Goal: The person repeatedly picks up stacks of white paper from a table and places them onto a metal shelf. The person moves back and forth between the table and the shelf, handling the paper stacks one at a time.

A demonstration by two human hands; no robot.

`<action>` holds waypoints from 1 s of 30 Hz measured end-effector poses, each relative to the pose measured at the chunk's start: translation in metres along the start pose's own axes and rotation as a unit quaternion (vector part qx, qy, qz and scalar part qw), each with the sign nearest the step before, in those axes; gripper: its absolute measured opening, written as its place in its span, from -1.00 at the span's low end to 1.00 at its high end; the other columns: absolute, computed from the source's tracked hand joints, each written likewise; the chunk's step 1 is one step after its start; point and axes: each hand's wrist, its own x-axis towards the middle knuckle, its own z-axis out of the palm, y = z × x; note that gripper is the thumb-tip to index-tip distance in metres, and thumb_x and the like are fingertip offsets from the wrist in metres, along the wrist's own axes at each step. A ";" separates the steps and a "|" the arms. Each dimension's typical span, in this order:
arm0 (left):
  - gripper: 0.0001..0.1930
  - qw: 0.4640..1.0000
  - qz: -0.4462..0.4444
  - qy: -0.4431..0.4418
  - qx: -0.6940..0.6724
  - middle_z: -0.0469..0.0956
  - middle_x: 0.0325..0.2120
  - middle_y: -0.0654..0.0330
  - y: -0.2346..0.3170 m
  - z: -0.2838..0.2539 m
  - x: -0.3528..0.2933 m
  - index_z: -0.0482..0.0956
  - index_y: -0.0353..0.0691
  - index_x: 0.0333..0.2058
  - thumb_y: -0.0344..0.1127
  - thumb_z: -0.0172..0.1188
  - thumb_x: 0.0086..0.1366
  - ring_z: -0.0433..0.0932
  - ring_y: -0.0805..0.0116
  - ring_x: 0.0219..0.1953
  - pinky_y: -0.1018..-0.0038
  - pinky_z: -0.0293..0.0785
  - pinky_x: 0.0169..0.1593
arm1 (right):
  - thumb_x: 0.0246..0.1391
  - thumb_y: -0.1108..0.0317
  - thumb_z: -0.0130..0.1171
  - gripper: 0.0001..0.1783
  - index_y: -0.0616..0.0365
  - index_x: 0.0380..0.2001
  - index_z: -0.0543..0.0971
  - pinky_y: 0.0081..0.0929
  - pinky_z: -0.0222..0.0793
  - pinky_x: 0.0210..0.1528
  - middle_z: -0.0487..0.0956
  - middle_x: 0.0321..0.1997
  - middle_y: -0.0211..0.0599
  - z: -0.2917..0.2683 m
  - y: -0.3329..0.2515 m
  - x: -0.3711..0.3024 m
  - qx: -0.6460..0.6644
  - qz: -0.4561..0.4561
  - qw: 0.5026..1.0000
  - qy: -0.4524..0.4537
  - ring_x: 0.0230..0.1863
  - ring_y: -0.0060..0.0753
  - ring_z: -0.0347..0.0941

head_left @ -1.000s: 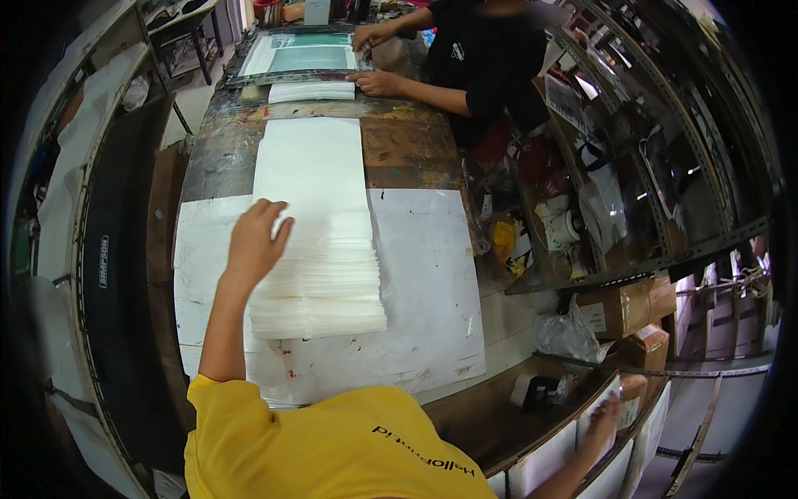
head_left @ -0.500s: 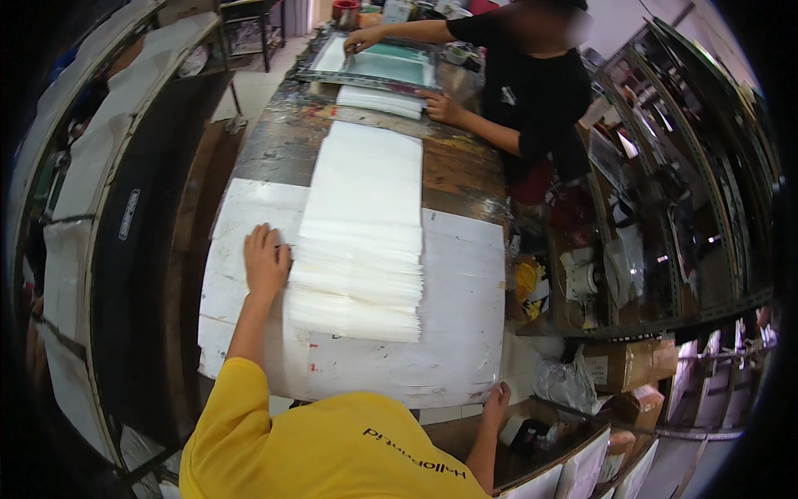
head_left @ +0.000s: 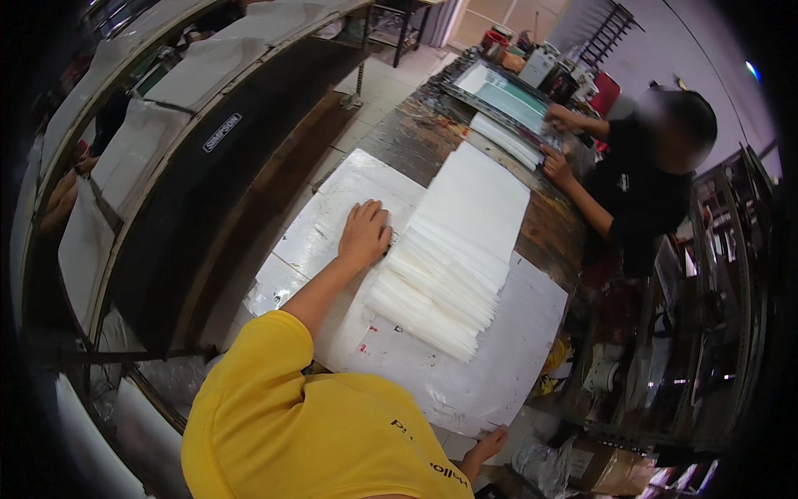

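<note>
A long fanned stack of white sheets (head_left: pixel 453 258) lies on a large white board (head_left: pixel 416 374) at the near end of the table. My left hand (head_left: pixel 364 233) rests palm down on the board, fingers spread a little, right beside the stack's left edge. My right hand (head_left: pixel 489 445) is at the board's near right corner, its fingers closed on the edge; part of it is small and hard to see. The near end of the stack spreads out in uneven layers, while its far part is smooth.
Across the stained wooden table (head_left: pixel 407 137) a co-worker in black (head_left: pixel 640 183) has both hands at a screen-printing frame (head_left: pixel 507 96). A pile of white sheets (head_left: pixel 505 141) lies in front of it. Shelving (head_left: pixel 706 308) stands right, a dark rack (head_left: pixel 224 175) left.
My view has tilted, so the table now slants to the right. The co-worker's one hand has moved across the frame from its left end to its right end. My hands stay in place.
</note>
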 end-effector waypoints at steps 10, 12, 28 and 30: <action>-0.63 1.000 -0.010 -0.010 0.001 0.38 0.15 -0.06 0.003 0.001 0.001 0.50 -0.30 -0.02 -0.24 0.12 0.24 0.23 0.00 0.30 0.06 0.03 0.39 | 0.39 0.13 -0.07 -0.56 0.41 -0.17 0.46 -0.41 0.35 -0.07 0.50 -0.23 -0.16 -0.001 0.013 0.000 -0.021 -0.085 0.996 0.007 -0.21 -0.35 0.37; -0.62 1.000 -0.007 -0.020 0.007 0.38 0.16 -0.07 0.001 0.000 0.002 0.49 -0.33 -0.01 -0.25 0.11 0.24 0.23 -0.02 0.30 0.06 0.02 0.39 | 0.39 0.13 -0.07 -0.56 0.41 -0.17 0.46 -0.42 0.33 -0.05 0.50 -0.24 -0.17 0.000 0.004 -0.007 -0.017 -0.071 0.997 0.000 -0.21 -0.36 0.35; -0.61 0.999 0.008 -0.027 0.017 0.37 0.18 -0.06 -0.003 0.010 0.004 0.49 -0.32 0.01 -0.25 0.13 0.26 0.22 -0.01 0.31 0.07 0.00 0.40 | 0.38 0.14 -0.04 -0.61 0.35 -0.19 0.49 -0.45 0.33 -0.11 0.50 -0.29 -0.26 0.002 0.004 -0.010 0.030 -0.078 0.996 0.006 -0.24 -0.44 0.35; -0.61 1.000 0.007 -0.023 0.019 0.37 0.18 -0.05 -0.006 0.012 0.003 0.50 -0.32 0.01 -0.25 0.13 0.25 0.22 -0.01 0.30 0.07 0.01 0.40 | 0.37 0.15 -0.04 -0.61 0.35 -0.17 0.48 -0.44 0.34 -0.10 0.50 -0.28 -0.26 0.003 0.003 -0.011 0.044 -0.067 0.997 -0.004 -0.24 -0.43 0.36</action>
